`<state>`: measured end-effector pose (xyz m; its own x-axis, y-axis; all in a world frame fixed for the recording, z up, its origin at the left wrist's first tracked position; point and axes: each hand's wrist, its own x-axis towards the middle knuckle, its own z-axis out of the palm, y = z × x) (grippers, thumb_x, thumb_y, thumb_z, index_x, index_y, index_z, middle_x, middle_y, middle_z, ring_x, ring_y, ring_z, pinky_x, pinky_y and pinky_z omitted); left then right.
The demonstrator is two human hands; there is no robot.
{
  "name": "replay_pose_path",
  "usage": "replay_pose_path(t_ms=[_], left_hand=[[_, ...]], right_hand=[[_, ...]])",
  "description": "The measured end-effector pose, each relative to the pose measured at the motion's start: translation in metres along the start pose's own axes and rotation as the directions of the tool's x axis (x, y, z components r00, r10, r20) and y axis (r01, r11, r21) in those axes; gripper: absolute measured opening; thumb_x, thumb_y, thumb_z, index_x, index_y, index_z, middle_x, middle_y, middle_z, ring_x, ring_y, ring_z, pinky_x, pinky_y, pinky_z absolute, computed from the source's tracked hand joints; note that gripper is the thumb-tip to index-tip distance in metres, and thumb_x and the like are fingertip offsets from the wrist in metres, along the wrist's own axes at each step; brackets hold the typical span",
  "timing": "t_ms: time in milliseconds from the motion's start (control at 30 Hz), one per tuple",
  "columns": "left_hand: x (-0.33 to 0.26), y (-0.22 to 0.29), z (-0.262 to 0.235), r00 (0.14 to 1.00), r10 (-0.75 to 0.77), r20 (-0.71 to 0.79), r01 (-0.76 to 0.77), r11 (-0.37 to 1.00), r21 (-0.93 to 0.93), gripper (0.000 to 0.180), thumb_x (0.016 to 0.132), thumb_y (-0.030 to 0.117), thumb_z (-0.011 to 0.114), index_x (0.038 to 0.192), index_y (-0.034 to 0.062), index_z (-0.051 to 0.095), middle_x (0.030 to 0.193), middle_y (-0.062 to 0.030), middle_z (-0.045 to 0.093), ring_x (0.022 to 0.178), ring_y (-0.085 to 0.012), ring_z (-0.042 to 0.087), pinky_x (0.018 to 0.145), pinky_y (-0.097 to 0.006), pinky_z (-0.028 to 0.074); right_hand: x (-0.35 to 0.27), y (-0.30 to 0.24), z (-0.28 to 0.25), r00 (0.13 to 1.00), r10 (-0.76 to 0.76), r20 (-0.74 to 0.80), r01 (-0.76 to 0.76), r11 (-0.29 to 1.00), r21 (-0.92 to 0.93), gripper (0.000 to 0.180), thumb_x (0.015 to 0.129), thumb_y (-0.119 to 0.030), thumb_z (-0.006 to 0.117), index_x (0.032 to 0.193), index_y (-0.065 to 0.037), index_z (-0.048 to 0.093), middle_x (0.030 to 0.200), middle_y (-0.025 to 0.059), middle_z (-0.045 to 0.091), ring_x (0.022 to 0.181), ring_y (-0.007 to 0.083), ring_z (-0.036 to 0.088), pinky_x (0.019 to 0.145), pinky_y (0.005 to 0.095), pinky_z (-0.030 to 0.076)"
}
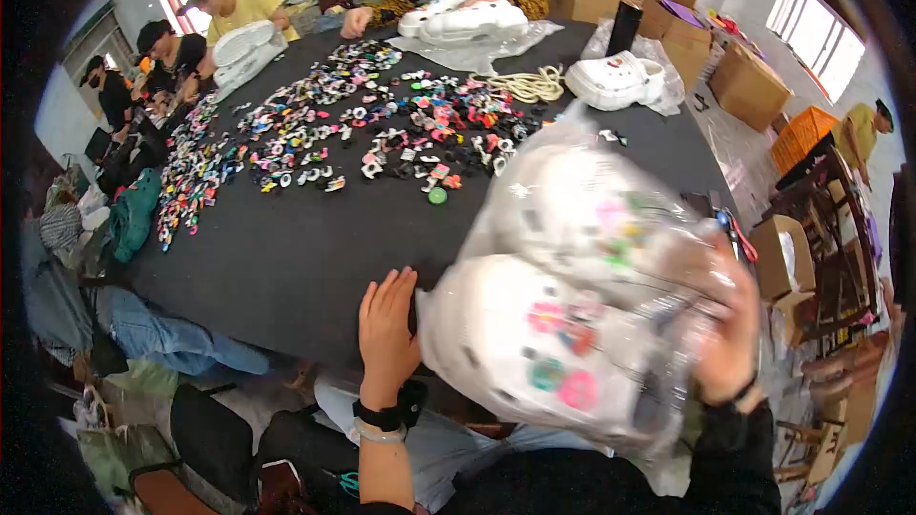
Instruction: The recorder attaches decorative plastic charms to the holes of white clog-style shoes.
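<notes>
Bag [592, 296] of clear plastic, holding a pair of white clogs with coloured charms: I grip it in my right hand [730, 339], raised just right of my left hand [386, 324], which lies open and flat on the black table [286, 257]. Loose charms [382, 129] lie well beyond both hands.

1. Clear plastic bag [611, 219]: thin, glossy, crinkled film w/ glare.
2. White clogs [534, 343] inside: smooth, matt foam-like plastic; coloured charms look shiny.
3. Table [286, 257]: covered in black matt cloth, no sheen.
4. Small charms [382, 124]: glossy moulded plastic, prob rubbery.
5. Boxes [749, 86]: plain brown cardboard, dull.
6. Wrist band [382, 415]: black, matt.
</notes>
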<state>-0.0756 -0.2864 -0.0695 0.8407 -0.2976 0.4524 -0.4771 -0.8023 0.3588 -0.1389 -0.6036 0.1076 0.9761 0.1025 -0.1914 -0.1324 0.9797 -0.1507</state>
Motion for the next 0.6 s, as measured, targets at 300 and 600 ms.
replay_pose_path(t_ms=[300, 600], left_hand=[[-0.008, -0.028, -0.001, 0.778, -0.618, -0.114, -0.066, 0.1, -0.993, 0.041, 0.101, 0.033, 0.031, 0.123, 0.0, 0.044, 0.117, -0.0161, 0.055, 0.111, -0.024, 0.052, 0.098, -0.037, 0.038], [-0.008, -0.01, -0.003, 0.875, -0.469, -0.117, 0.229, 0.615, -0.755, 0.034, 0.094, 0.012, 0.05, 0.125, -0.0015, 0.044, 0.122, -0.0146, 0.053, 0.114, -0.0229, 0.05, 0.1, -0.035, 0.037]], right_hand=[[0.125, 0.087, -0.005, 0.971, 0.204, 0.127, -0.228, 0.95, 0.215, 0.019, 0.098, -0.011, 0.043, 0.08, -0.005, 0.044, 0.064, -0.0009, 0.04, 0.056, 0.0093, 0.039, 0.059, 0.0232, 0.038], [0.068, 0.034, -0.023, 0.854, 0.028, 0.52, 0.36, 0.689, -0.629, 0.014, 0.089, -0.011, 0.056, 0.091, -0.008, 0.042, 0.074, 0.0002, 0.044, 0.063, 0.0102, 0.041, 0.06, 0.0237, 0.036]])
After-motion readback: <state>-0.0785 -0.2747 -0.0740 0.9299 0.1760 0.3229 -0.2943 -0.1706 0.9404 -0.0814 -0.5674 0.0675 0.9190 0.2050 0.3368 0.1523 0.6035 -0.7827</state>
